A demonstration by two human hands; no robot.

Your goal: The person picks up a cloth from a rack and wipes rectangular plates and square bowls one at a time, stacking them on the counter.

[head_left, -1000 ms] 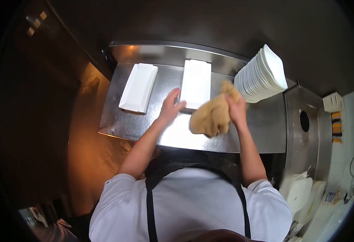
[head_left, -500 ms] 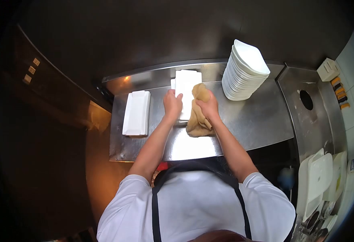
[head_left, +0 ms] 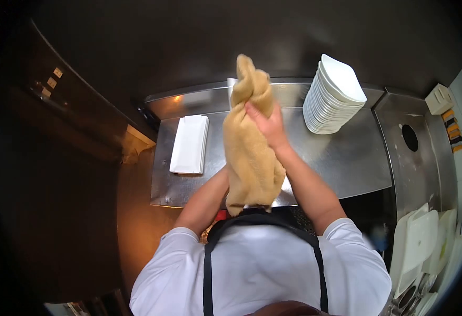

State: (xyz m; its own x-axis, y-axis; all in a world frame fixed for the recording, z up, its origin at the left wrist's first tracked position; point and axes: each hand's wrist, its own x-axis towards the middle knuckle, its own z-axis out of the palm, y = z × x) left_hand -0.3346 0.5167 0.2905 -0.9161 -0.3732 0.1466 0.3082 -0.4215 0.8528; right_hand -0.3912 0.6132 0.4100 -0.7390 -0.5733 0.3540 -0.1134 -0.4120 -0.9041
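Note:
My right hand (head_left: 269, 125) grips a tan cloth (head_left: 249, 158), which is raised and hangs down in loose folds toward my apron. Behind the cloth, my left hand is hidden; only its forearm (head_left: 208, 197) shows. A corner of a white rectangular dish (head_left: 232, 84) peeks out past the cloth's upper left edge; the rest of it is covered. To the left, a short stack of white rectangular dishes (head_left: 190, 145) lies on the steel counter (head_left: 336, 163).
A tall, leaning stack of white plates (head_left: 333, 97) stands at the counter's back right. Farther right is a steel surface with a round hole (head_left: 410, 138). White trays (head_left: 420, 231) lean at the lower right. A dark wall rises behind the counter.
The cloth has come up off the white dishes in the middle and now spreads long in front of them. My left hand has gone from the dishes' left side to behind the cloth.

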